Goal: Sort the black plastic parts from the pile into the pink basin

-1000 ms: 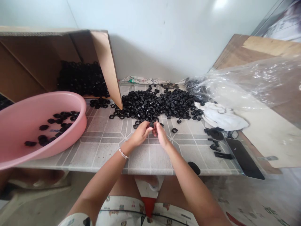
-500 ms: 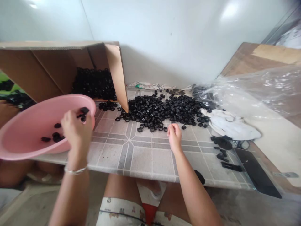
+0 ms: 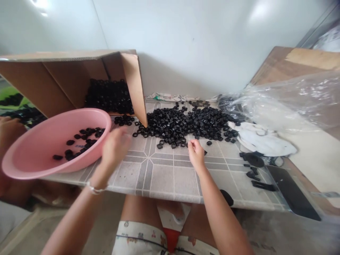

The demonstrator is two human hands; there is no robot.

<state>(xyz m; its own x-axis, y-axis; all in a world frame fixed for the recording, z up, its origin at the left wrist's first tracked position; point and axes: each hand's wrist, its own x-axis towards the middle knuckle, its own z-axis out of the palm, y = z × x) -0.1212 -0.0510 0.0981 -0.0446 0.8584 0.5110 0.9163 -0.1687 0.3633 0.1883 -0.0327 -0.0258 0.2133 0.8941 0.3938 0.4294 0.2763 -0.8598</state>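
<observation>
My left hand (image 3: 114, 147), smeared by motion, is just right of the pink basin (image 3: 16, 166), above the table; its fingers are too blurred to read. Inside the basin lie several small black ring-shaped parts (image 3: 89, 132). My right hand (image 3: 196, 152) is closed in a pinch at the front edge of a big heap of the same black parts (image 3: 172, 124). What its fingers hold, if anything, is hidden. A small black piece shows beside that hand.
A cardboard box (image 3: 132, 74) on its side holds more black parts behind the basin. On the right lie a white cloth (image 3: 265, 140), clear plastic film (image 3: 297, 95), a dark phone-like slab (image 3: 293, 193) and loose black pieces. Another person's hand (image 3: 10, 131) is at far left.
My left hand has left the basin and moved right, over the table. More black parts now lie in the basin's right side. My right hand has barely moved.
</observation>
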